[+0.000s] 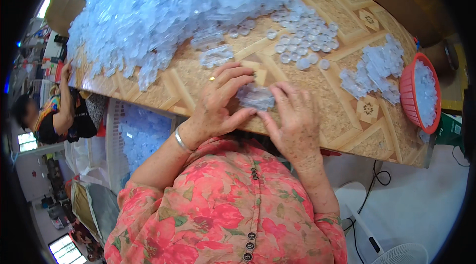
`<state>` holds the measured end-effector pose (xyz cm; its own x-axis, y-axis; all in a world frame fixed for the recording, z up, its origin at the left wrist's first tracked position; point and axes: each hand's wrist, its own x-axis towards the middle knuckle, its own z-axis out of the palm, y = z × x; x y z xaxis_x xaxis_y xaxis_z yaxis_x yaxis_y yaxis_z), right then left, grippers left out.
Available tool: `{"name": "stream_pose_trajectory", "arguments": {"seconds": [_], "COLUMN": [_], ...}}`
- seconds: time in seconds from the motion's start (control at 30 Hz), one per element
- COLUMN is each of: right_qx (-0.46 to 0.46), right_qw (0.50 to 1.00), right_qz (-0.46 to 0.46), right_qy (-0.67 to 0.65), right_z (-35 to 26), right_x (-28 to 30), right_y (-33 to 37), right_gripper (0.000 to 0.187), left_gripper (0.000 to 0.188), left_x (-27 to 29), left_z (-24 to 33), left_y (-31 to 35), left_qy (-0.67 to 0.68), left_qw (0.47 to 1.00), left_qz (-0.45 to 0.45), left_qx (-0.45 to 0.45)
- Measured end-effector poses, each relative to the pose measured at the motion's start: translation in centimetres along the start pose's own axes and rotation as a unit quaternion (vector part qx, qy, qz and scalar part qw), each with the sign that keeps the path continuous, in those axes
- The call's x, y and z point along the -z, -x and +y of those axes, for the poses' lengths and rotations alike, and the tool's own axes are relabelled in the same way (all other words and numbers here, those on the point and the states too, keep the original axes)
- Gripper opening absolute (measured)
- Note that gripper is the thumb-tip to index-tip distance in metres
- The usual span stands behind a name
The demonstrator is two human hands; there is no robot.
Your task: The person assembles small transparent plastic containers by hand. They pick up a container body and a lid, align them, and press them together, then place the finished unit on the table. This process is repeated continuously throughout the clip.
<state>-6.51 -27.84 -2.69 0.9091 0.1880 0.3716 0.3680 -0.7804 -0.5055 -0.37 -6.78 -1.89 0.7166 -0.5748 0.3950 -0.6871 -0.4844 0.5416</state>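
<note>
A: Where were the person's hands?
B: Both were close to the near edge of a wood-patterned desk (357,132), with one small clear plastic piece (255,98) between them.

A: How did the fingers stand?
B: The left hand (218,98) had its fingers curved over the far side of the piece, spread from the thumb, which reached its near side; whether they gripped it could not be told. The right hand (297,117) pinched the right end between thumb and forefinger.

A: What lay around them?
B: A big bluish heap of clear pieces (188,6) covered the far left of the desk. Beyond the hands, to the right of the heap, were scattered small round discs (300,35). Farther right, a smaller pile of flat pieces (377,68) lay beside a red basket (408,94) filled with more.

A: And off the desk?
B: At the left stood a white crate (113,137) holding similar bluish pieces. Farther left was another person (57,120) in a patterned top. A white fan (404,254) stood at the near right.
</note>
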Motion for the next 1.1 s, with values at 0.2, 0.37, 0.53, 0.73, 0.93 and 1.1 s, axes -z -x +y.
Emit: {"name": "stream_pose_trajectory", "arguments": {"seconds": [0.2,0.37,0.53,0.73,0.93,1.1], "right_qx": [-0.012,-0.017,-0.01,0.003,-0.019,-0.051], "right_qw": [0.999,0.996,0.994,0.997,0.998,0.996], "right_qz": [-0.018,-0.029,-0.035,-0.03,0.015,0.062], "right_qy": [-0.039,-0.082,-0.098,-0.077,-0.054,-0.034], "right_z": [0.2,0.7,0.9,0.7,0.4,0.1], "right_x": [0.9,1.1,1.5,1.4,0.4,0.1], "right_y": [0.1,0.2,0.2,0.1,0.2,0.4], "right_gripper": [0.057,0.06,0.061,0.063,0.061,0.059], "left_gripper": [0.058,0.059,0.058,0.056,0.056,0.055], "left_x": [-0.1,-0.3,-0.7,-0.4,-0.6,-0.6], "left_z": [0.9,1.0,0.7,1.0,0.5,0.2], "left_y": [-0.2,-0.4,0.1,-0.1,0.4,0.5], "left_qy": [-0.035,-0.038,-0.025,-0.022,-0.027,-0.006], "left_qw": [0.999,0.998,0.999,0.999,0.999,1.0], "left_qz": [-0.022,-0.03,-0.012,0.009,0.024,0.019], "left_qx": [0.019,0.027,0.034,0.034,0.021,0.02]}}
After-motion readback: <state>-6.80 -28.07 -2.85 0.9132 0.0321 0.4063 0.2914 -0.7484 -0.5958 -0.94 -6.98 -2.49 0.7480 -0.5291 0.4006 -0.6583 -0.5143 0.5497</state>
